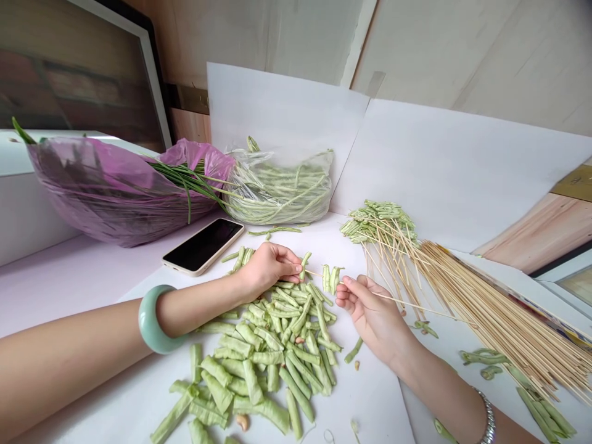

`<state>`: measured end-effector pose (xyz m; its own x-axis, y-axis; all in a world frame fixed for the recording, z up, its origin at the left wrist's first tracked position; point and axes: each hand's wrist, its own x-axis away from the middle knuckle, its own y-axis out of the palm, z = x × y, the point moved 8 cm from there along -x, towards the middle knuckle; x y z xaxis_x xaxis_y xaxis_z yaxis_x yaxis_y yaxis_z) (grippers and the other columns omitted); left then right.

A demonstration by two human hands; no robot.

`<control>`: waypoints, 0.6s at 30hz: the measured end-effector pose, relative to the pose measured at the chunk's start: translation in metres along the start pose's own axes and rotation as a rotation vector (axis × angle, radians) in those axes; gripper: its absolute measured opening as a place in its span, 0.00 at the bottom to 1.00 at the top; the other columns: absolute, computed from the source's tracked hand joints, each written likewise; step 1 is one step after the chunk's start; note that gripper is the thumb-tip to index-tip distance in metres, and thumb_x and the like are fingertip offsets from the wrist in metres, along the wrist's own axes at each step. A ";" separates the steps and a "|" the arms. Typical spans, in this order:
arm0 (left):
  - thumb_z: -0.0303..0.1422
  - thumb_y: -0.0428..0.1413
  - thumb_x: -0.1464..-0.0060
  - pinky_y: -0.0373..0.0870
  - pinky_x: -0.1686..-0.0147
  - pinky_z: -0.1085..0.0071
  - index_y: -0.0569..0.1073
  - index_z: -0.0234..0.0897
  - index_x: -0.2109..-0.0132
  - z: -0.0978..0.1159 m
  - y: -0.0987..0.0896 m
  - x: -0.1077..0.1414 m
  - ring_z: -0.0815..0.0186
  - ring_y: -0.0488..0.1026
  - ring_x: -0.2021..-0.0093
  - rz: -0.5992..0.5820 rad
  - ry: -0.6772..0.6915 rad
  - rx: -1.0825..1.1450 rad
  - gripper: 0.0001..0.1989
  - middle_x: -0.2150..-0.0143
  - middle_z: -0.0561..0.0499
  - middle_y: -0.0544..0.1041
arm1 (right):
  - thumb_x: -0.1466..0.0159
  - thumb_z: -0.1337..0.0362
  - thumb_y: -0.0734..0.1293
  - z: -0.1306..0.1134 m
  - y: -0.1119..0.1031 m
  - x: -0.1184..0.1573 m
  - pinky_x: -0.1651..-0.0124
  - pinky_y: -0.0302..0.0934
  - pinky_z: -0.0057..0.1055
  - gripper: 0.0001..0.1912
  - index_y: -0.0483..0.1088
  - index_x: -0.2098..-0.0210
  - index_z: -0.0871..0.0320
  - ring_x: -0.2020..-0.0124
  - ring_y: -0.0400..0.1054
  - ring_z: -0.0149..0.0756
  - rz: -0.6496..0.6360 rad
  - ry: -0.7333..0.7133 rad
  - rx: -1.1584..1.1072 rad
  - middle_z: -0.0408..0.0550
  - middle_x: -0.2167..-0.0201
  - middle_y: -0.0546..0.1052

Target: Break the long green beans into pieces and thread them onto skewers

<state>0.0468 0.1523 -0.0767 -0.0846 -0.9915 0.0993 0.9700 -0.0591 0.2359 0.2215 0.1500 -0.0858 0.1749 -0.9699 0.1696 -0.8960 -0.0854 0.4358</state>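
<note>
My left hand [272,269] pinches a short piece of green bean [304,265] at the tip of a thin wooden skewer [416,305]. The skewer is held in my right hand [370,306], its fingers closed round it just behind two bean pieces [330,279] that are threaded side by side. Its back end points to the right. Below both hands a pile of cut bean pieces [268,354] spreads over white paper [365,407].
Filled skewers [382,222] lie behind my right hand, beside a large bundle of bare skewers [499,308]. A phone [203,246], a purple bag [124,191] and a clear bag of long beans [282,188] stand at the back left. Loose beans [541,407] lie at the right.
</note>
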 end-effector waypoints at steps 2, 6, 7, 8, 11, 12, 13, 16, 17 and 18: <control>0.35 0.69 0.70 0.74 0.68 0.74 0.76 0.29 0.75 -0.001 0.000 0.000 0.69 0.75 0.76 -0.005 -0.002 -0.006 0.15 0.78 0.46 0.78 | 0.58 0.66 0.78 0.000 0.001 0.001 0.72 0.67 0.25 0.20 0.61 0.83 0.58 0.77 0.69 0.29 -0.010 -0.001 -0.001 0.44 0.81 0.76; 0.35 0.70 0.71 0.74 0.69 0.74 0.75 0.29 0.76 -0.002 0.000 -0.001 0.68 0.75 0.76 0.005 -0.017 -0.018 0.16 0.78 0.46 0.78 | 0.58 0.67 0.78 -0.001 0.004 0.003 0.71 0.67 0.26 0.21 0.60 0.83 0.58 0.76 0.70 0.29 -0.023 -0.006 -0.003 0.44 0.81 0.76; 0.35 0.70 0.71 0.74 0.69 0.74 0.75 0.29 0.76 -0.002 -0.001 -0.001 0.67 0.75 0.76 0.010 -0.023 -0.021 0.16 0.78 0.46 0.78 | 0.58 0.67 0.78 -0.001 0.005 0.003 0.71 0.67 0.26 0.21 0.59 0.83 0.58 0.76 0.70 0.29 -0.026 -0.008 -0.002 0.44 0.81 0.76; 0.35 0.70 0.72 0.74 0.69 0.74 0.75 0.29 0.76 -0.003 -0.001 -0.001 0.67 0.76 0.76 0.015 -0.029 -0.024 0.16 0.78 0.46 0.78 | 0.58 0.67 0.79 -0.002 0.005 0.003 0.71 0.67 0.26 0.22 0.59 0.83 0.58 0.76 0.70 0.30 -0.029 -0.010 -0.002 0.44 0.81 0.76; 0.34 0.70 0.71 0.74 0.69 0.73 0.75 0.29 0.75 -0.003 0.000 -0.001 0.67 0.76 0.76 0.018 -0.042 -0.026 0.16 0.78 0.46 0.78 | 0.58 0.66 0.79 -0.002 0.007 0.004 0.70 0.67 0.27 0.22 0.58 0.83 0.57 0.76 0.71 0.30 -0.038 -0.013 0.006 0.45 0.81 0.76; 0.34 0.70 0.71 0.74 0.69 0.74 0.75 0.29 0.75 -0.003 0.000 -0.001 0.67 0.76 0.76 0.017 -0.045 -0.026 0.15 0.78 0.46 0.78 | 0.58 0.66 0.79 -0.002 0.008 0.004 0.70 0.67 0.28 0.22 0.58 0.83 0.57 0.76 0.71 0.31 -0.043 -0.014 0.009 0.45 0.81 0.76; 0.33 0.70 0.70 0.74 0.69 0.74 0.75 0.29 0.76 -0.003 0.000 -0.001 0.67 0.76 0.76 0.018 -0.051 -0.024 0.15 0.78 0.46 0.78 | 0.58 0.66 0.79 -0.002 0.008 0.003 0.70 0.67 0.28 0.22 0.58 0.83 0.57 0.76 0.71 0.31 -0.047 -0.017 0.011 0.45 0.81 0.76; 0.30 0.68 0.67 0.74 0.69 0.75 0.74 0.28 0.75 -0.004 0.001 -0.001 0.67 0.76 0.76 0.021 -0.079 -0.004 0.12 0.78 0.46 0.77 | 0.58 0.66 0.79 -0.002 0.007 0.003 0.70 0.67 0.28 0.22 0.58 0.82 0.57 0.76 0.71 0.32 -0.047 -0.034 0.003 0.45 0.80 0.77; 0.29 0.68 0.66 0.74 0.69 0.75 0.74 0.28 0.75 -0.004 0.001 -0.001 0.67 0.76 0.76 0.021 -0.087 0.004 0.11 0.78 0.46 0.77 | 0.57 0.66 0.78 -0.002 0.006 0.002 0.70 0.67 0.28 0.22 0.59 0.82 0.57 0.76 0.71 0.31 -0.045 -0.040 -0.002 0.45 0.80 0.77; 0.28 0.67 0.65 0.74 0.69 0.75 0.74 0.27 0.74 -0.005 0.001 -0.001 0.67 0.76 0.76 0.018 -0.092 0.013 0.10 0.78 0.46 0.77 | 0.57 0.66 0.78 -0.002 0.005 0.002 0.70 0.67 0.27 0.22 0.59 0.82 0.57 0.76 0.71 0.31 -0.043 -0.043 -0.005 0.44 0.80 0.77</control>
<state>0.0492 0.1529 -0.0811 -0.0885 -0.9774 0.1922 0.9686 -0.0394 0.2455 0.2181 0.1481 -0.0816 0.1955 -0.9742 0.1124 -0.8858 -0.1263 0.4466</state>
